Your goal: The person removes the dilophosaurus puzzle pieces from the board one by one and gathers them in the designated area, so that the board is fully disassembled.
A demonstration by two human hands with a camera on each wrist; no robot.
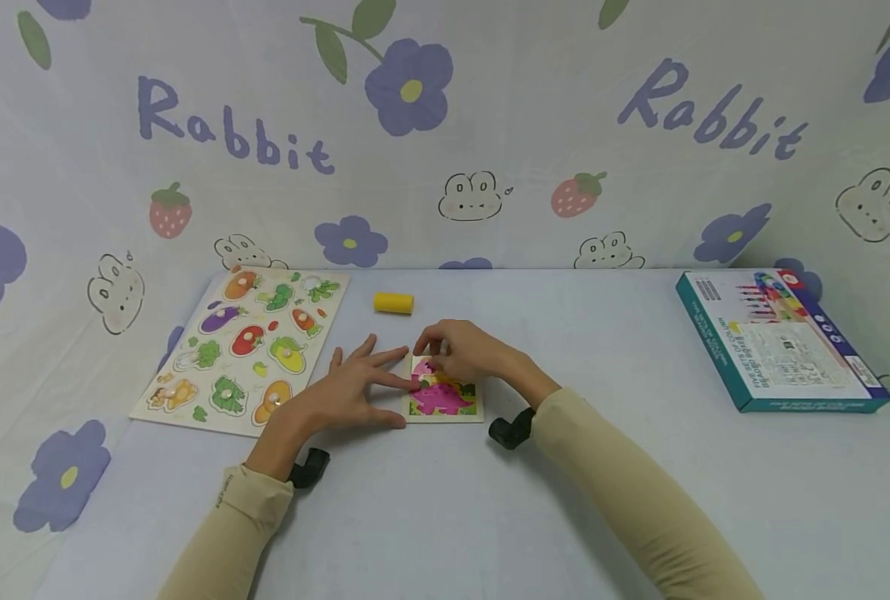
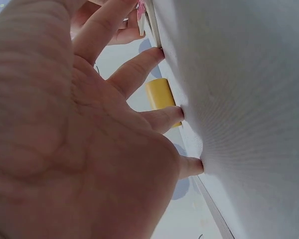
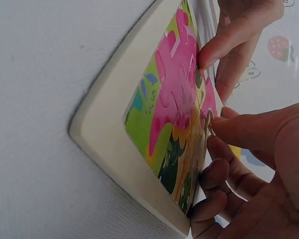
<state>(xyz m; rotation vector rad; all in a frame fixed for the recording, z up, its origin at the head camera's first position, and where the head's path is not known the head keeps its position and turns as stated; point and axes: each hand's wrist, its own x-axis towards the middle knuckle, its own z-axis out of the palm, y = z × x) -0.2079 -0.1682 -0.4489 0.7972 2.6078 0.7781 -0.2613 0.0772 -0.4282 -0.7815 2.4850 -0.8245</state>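
A small square puzzle board (image 1: 445, 418) with a pink dinosaur picture lies flat on the table. My left hand (image 1: 351, 390) is spread at its left side, fingers straight, with fingertips at the board's left edge and on the table. At the board's upper part, my right hand (image 1: 463, 350) pinches a thin puzzle piece (image 3: 209, 119) between thumb and fingers. That piece stands tilted against the picture (image 3: 174, 84) in the right wrist view. Its far side is hidden by the fingers.
Behind the hands lies a yellow cylinder (image 1: 393, 303). A vegetable puzzle board (image 1: 208, 333) is at the left, close to my left forearm. At the far right rests a flat teal-edged box (image 1: 782, 342).
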